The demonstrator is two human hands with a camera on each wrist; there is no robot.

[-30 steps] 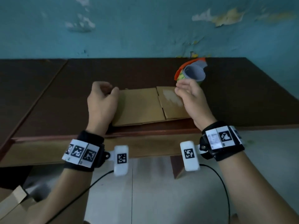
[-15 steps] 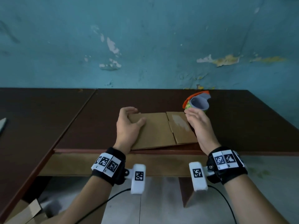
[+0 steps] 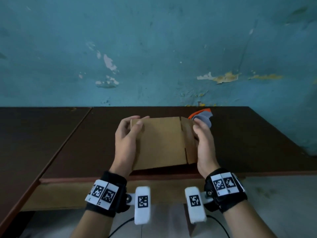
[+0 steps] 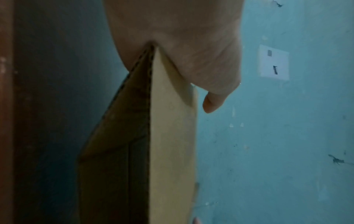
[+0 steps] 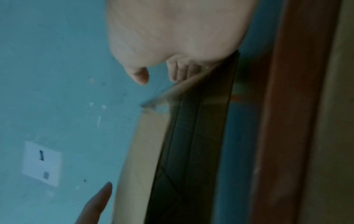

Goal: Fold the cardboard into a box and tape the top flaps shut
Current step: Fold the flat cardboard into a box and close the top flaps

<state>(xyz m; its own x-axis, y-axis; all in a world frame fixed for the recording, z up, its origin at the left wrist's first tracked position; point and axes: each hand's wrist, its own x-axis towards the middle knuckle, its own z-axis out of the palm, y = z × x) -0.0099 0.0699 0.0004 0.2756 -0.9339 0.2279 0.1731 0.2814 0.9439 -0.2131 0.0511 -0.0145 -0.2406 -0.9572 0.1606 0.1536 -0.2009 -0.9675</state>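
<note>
The flattened brown cardboard is tilted up off the dark table, its far edge raised and its near edge close to the table's front. My left hand grips its left edge, thumb on the near face, fingers behind. My right hand holds the right edge with fingers curled round it. In the left wrist view the cardboard runs edge-on from under my palm, its layers parting slightly. The right wrist view shows the cardboard blurred below my fingers. An orange and grey tape dispenser lies just behind my right hand.
A peeling teal wall rises right behind the table. A second dark table adjoins on the left. The table's front edge is just beyond my wrists. A white wall plate shows in both wrist views.
The cardboard lay flat on the table with both hands at its side edges; now both hands have lifted and tilted it upright. The head view has swung up toward the wall.
</note>
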